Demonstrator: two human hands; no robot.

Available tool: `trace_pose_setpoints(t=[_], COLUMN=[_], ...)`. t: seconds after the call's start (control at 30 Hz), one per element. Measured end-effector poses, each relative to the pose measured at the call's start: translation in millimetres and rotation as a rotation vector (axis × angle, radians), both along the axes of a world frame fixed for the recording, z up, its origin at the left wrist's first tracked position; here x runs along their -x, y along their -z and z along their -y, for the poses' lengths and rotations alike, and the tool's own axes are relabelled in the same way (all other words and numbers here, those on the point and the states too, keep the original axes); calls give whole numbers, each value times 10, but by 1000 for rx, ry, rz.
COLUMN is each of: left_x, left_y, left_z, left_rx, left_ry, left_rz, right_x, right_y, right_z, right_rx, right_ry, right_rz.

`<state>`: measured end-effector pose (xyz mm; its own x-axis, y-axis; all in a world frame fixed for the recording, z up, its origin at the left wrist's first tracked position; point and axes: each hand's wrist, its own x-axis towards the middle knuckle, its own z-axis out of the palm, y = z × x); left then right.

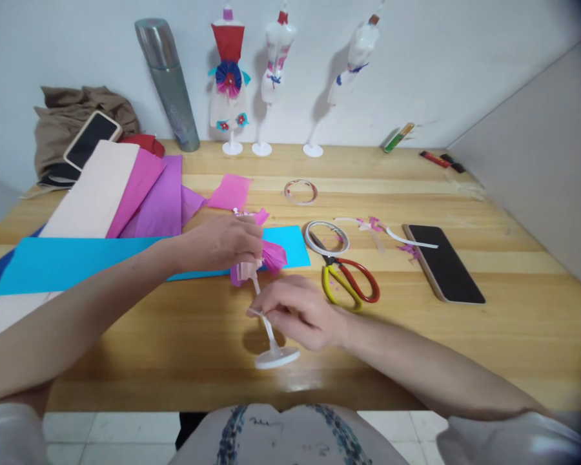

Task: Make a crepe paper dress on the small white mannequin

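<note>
A small white dress-form mannequin lies tilted over the table, its round base toward me and its upper part under my left hand. Bright pink crepe paper sticks out around its body. My left hand is closed over the body from above, hiding most of it and the fingertips. Lower down, my right hand has its fingers closed at the thin stem. Beneath the left forearm and hand runs a blue paper strip. A pink paper square lies just beyond the left hand.
Red-and-yellow scissors and a tape roll lie right of my hands; another tape roll is farther back. A phone rests at right. Three mannequins and a thermos stand by the wall. Folded papers lie left.
</note>
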<state>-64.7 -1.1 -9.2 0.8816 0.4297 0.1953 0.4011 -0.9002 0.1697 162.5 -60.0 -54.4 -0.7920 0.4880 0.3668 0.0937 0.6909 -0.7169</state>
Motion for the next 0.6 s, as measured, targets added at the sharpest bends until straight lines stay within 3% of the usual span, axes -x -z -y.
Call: trace_pose_setpoints(t=[0.1,0.27,0.4,0.53,0.6], left_x=[93,164,176,184,195], left_y=[39,123,150,170,207], left_z=[79,190,287,381,420], left_rx=[98,199,278,180,137], left_ry=[-29,-43,-39,-49,-119], left_rz=[92,187,200,218,199], right_x=[40,106,115,89,77], right_y=[38,13,-19,-9,11], right_z=[-7,20,54,43,21], right_rx=[-3,-81,-88,-68,-59], right_ry=[-136,-103,-68,-15,-4], right_rz=[62,302,374,341,307])
